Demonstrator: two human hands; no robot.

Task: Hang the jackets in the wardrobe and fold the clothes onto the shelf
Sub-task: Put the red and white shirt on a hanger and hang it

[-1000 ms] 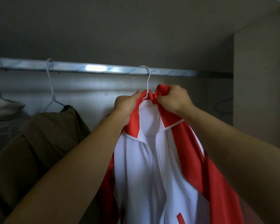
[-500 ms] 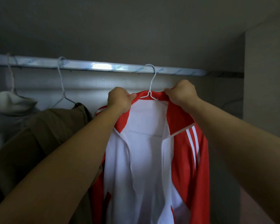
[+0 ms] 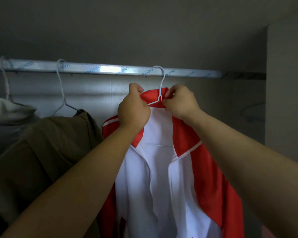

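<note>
Pinching the red collar (image 3: 154, 97) from both sides, your left hand (image 3: 133, 109) and right hand (image 3: 180, 103) curl their fingers into the smooth fabric just beside the neck of a thin white wire hanger (image 3: 160, 86). Its hook sits over the shiny metal rail (image 3: 101, 68), toward the rail's right end. Your red-and-white jacket (image 3: 163, 169) hangs open below, zip edges apart. To its left, an olive jacket (image 3: 46, 145) and a grey hooded garment (image 3: 5, 110) hang on similar hangers, against the wardrobe's pale back panel (image 3: 93, 93).
</note>
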